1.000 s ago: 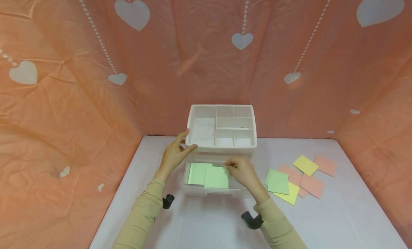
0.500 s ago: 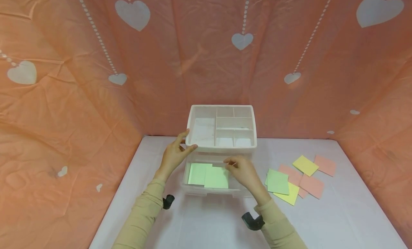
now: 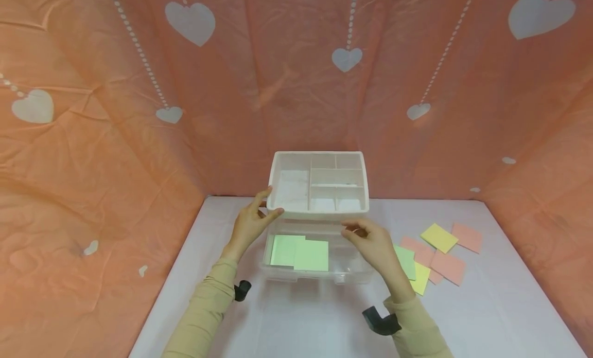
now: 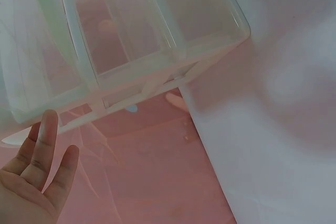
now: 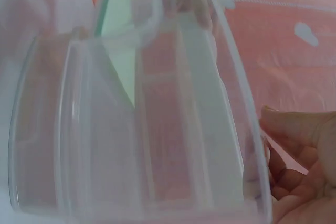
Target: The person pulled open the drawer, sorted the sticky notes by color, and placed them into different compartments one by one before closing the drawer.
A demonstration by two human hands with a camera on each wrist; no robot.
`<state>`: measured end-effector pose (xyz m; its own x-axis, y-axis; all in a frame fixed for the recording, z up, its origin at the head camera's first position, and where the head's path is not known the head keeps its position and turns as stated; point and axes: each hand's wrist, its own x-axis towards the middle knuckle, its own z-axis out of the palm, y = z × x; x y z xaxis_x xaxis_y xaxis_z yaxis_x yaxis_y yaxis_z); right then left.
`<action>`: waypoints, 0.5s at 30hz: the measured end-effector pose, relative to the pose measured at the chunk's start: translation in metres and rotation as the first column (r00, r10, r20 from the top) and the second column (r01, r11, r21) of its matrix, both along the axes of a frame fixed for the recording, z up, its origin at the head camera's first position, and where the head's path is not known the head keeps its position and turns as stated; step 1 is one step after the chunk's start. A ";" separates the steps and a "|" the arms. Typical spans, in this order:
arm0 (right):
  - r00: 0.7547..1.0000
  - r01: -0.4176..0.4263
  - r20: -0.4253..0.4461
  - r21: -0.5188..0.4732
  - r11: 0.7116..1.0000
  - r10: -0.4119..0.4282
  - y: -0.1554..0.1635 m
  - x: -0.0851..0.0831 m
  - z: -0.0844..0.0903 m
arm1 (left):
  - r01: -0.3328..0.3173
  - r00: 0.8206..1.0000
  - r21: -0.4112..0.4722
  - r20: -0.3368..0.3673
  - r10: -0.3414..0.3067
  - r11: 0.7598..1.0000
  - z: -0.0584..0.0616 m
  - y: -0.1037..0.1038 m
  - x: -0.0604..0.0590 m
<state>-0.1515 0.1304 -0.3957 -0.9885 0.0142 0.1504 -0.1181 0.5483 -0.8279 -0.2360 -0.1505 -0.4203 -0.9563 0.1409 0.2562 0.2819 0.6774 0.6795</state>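
A white storage box (image 3: pixel 319 214) with a compartmented top has its clear drawer (image 3: pixel 349 260) pulled out. Green paper squares (image 3: pixel 311 255) lie side by side in the drawer, the right one overlapping the left. My left hand (image 3: pixel 250 224) holds the box's front left corner, thumb on the front rim and forefinger along the side. In the left wrist view its fingers (image 4: pixel 48 135) reach the box's edge. Over the drawer's right end hovers my right hand (image 3: pixel 372 242), fingers loosely bent with nothing visible between them.
Right of the box lies a loose spread of green, yellow and pink paper squares (image 3: pixel 447 265) on the white tabletop (image 3: pixel 500 306). An orange curtain (image 3: pixel 306 101) printed with hearts stands behind the box and at both sides.
My right hand has moved right, away from the green paper squares, and now covers part of the loose spread's left side. My left hand and the box have stayed in place.
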 end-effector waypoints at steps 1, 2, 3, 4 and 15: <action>1.000 0.018 -0.004 -0.005 1.000 -0.018 0.004 0.001 0.000 | -0.001 1.000 0.001 0.002 0.001 1.000 0.000 0.000 0.000; 0.999 0.036 -0.005 -0.013 0.999 -0.036 0.009 0.002 0.000 | -0.002 1.000 0.000 0.002 0.002 1.000 0.000 0.000 0.000; 0.998 0.056 -0.004 -0.019 0.998 -0.056 0.014 0.003 0.000 | -0.002 1.000 0.000 0.003 0.002 1.000 0.000 0.000 -0.001; 0.997 0.077 0.001 -0.023 0.997 -0.077 0.018 0.003 -0.001 | -0.003 1.000 -0.001 0.004 0.003 1.000 0.000 0.000 -0.001; 0.981 0.190 0.049 -0.027 0.981 -0.189 0.073 0.004 -0.026 | 0.002 1.000 0.010 -0.004 -0.002 1.000 0.002 0.001 0.000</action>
<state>-0.1477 0.2038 -0.4220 -0.9732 0.2062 0.1017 0.0239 0.5305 -0.8473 -0.2357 -0.1498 -0.4186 -0.9550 0.1405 0.2613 0.2859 0.6702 0.6849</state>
